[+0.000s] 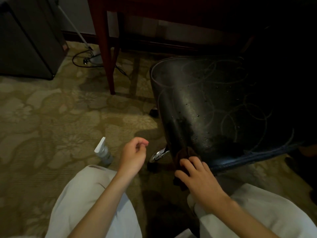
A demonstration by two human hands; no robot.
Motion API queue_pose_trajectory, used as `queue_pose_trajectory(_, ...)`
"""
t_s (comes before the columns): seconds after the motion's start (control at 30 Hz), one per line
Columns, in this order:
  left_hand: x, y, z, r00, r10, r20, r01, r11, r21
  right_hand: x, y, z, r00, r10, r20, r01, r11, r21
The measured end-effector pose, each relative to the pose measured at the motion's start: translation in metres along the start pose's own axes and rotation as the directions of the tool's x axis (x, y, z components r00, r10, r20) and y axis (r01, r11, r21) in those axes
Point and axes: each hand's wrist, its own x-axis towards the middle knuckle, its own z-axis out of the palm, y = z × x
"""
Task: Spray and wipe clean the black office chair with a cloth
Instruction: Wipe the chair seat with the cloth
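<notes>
While on chair edge (169, 127), cloth (185, 153).

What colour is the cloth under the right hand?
The cloth is dark brown; the head view shows it best.

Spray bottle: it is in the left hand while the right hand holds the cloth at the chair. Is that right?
Not quite. The head view shows the spray bottle standing on the carpet, beside the left hand, which holds nothing. The right hand does hold the cloth at the chair.
</notes>
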Motion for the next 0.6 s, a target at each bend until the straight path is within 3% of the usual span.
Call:
queue_pose_trajectory(0.13, 0.002, -0.001, -0.003, 1.0, 0.007, 0.02, -0.007, 1.0, -0.009, 0.052, -0.005, -0.026, 0.989, 0.031, -0.146, -0.028, 0.999, 0.02)
queue_pose_trajectory(0.23, 0.006, -0.001, -0.005, 1.0, -0.011, -0.022, 0.01, 0.999, -0.031, 0.12, -0.005, -0.045, 0.982, 0.046, -0.184, -0.059, 0.996, -0.067)
queue_pose_trajectory(0.4, 0.011, -0.005, -0.007, 0.997, -0.031, -0.076, 0.027, 0.998, -0.053, 0.184, 0.007, -0.036, 0.993, 0.087, 0.078, -0.063, 0.96, -0.272)
queue_pose_trajectory(0.6, 0.016, -0.01, -0.018, 0.998, -0.015, -0.058, 0.012, 0.998, -0.062, 0.109, -0.014, -0.007, 0.971, -0.09, 0.221, 0.171, 0.91, -0.378)
